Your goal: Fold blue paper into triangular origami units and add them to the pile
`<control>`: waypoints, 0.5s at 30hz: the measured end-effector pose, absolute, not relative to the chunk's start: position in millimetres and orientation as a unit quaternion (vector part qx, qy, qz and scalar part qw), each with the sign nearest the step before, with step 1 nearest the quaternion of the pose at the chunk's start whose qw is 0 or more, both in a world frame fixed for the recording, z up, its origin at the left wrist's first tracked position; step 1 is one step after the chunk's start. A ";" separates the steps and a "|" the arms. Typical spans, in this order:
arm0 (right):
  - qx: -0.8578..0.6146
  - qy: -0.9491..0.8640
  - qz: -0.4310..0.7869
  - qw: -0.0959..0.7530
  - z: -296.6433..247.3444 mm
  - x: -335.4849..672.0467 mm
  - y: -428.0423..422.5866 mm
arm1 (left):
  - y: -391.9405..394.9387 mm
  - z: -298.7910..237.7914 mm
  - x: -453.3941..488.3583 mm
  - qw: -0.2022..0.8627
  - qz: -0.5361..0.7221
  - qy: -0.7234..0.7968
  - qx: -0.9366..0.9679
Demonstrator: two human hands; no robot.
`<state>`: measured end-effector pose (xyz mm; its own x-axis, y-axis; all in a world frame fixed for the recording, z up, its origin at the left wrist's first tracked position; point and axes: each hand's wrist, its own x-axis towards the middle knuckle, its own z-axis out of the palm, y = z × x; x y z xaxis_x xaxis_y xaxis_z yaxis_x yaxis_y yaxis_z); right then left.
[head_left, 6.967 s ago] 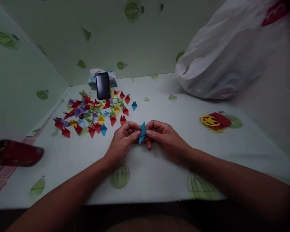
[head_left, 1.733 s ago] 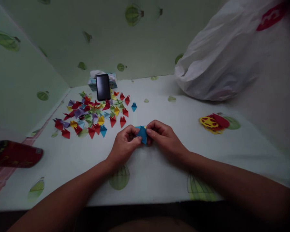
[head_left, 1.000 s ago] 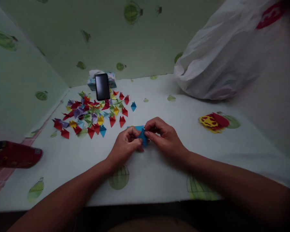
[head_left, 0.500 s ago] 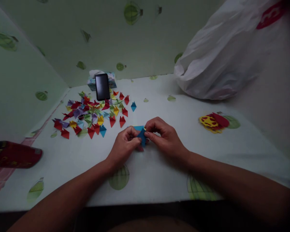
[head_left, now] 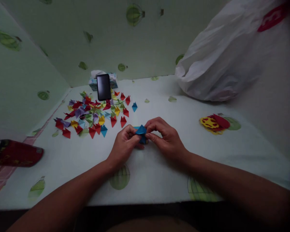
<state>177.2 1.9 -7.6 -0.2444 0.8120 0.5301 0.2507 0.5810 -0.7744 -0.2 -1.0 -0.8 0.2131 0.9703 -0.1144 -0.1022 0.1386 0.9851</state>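
Observation:
Between my two hands is a small blue folded paper [head_left: 141, 130], held above the white table near its middle. My left hand [head_left: 127, 140] pinches its left side with thumb and fingers. At its right edge, my right hand [head_left: 164, 137] grips with thumb and forefinger, the other fingers curled. Part of the paper is hidden behind the fingertips. Beyond my left hand lies a spread of small folded paper pieces [head_left: 92, 131] in red, yellow, green, purple and blue. One blue folded piece [head_left: 134, 106] sits a little apart at their right.
A phone [head_left: 103, 87] leans on a tissue box [head_left: 114, 80] behind the folded papers. A red can [head_left: 16, 153] stands at the left edge. At right are yellow and red cut-out pieces [head_left: 214, 123], with a large white plastic bag [head_left: 212, 64] behind them.
The blue paper's upper part has changed shape between my fingers, now showing a wider pointed flap on top. My hands stay in nearly the same place; the view has shifted slightly.

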 end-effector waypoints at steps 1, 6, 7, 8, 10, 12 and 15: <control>-0.358 -0.743 0.269 0.498 -7.2 177.4 1.8 | -0.9 -1.3 -0.4 0.609 0.443 0.444 0.485; -0.358 -0.767 0.228 0.481 -9.4 178.8 3.6 | 0.9 -4.7 -0.8 0.607 0.453 0.437 0.485; -0.359 -0.769 0.227 0.479 -10.4 179.0 4.3 | 1.0 -4.9 -0.6 0.607 0.450 0.436 0.488; -0.359 -0.770 0.228 0.477 -11.3 179.1 5.0 | 0.9 -5.0 -0.4 0.606 0.448 0.436 0.492; -0.359 -0.769 0.235 0.474 -12.9 179.1 6.1 | 0.1 -4.7 0.1 0.602 0.442 0.438 0.501; -0.357 -0.768 0.243 0.473 -14.0 178.7 6.4 | -0.8 -4.4 0.3 0.595 0.440 0.441 0.509; -0.356 -0.762 0.248 0.480 -14.3 178.0 5.1 | -1.4 -4.5 0.2 0.586 0.440 0.444 0.515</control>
<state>178.0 5.1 -14.3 -0.2850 0.7813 0.5553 0.3047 0.6231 -0.7204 0.2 -1.4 -4.5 0.2176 0.9736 -0.0683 -0.0585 0.0828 0.9948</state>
